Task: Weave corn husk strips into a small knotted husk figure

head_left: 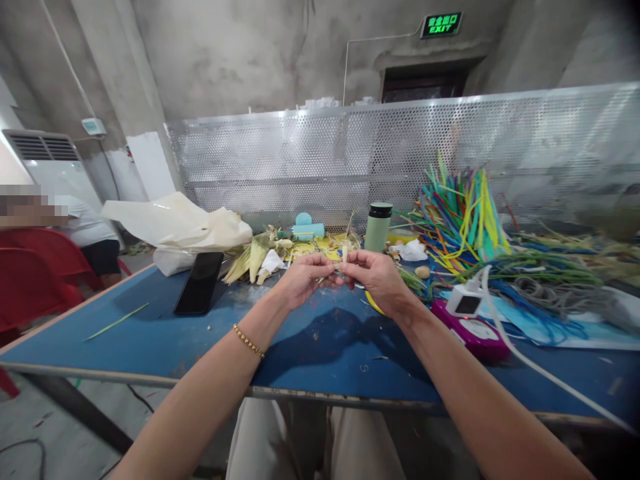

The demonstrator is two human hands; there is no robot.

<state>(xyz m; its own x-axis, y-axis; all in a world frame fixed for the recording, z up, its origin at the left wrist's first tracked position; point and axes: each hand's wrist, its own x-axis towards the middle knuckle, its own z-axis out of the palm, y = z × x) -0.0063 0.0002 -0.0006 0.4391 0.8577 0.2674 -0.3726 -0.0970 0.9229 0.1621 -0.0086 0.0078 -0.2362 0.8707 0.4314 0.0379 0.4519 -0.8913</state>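
Observation:
My left hand [306,281] and my right hand [379,279] meet above the middle of the blue table [300,357]. Both are closed, thumbs against fingers, around a small pale strip [345,253] that looks like dried plant fibre. One end of it sticks up between the fingertips; the fingers hide the rest. Beyond my left hand lie dry yellowish husks [253,259] and a crumpled white tissue [271,263]. Partly covered by my right hand is a yellow-handled tool [374,303], its kind unclear.
A black phone [199,283] and a thin green stalk [117,321] lie at left. Behind are a plastic bag [190,223] and a green tumbler [379,229]. To the right are colourful pipe cleaners [465,217], a purple box [473,333] and a white cable [537,367].

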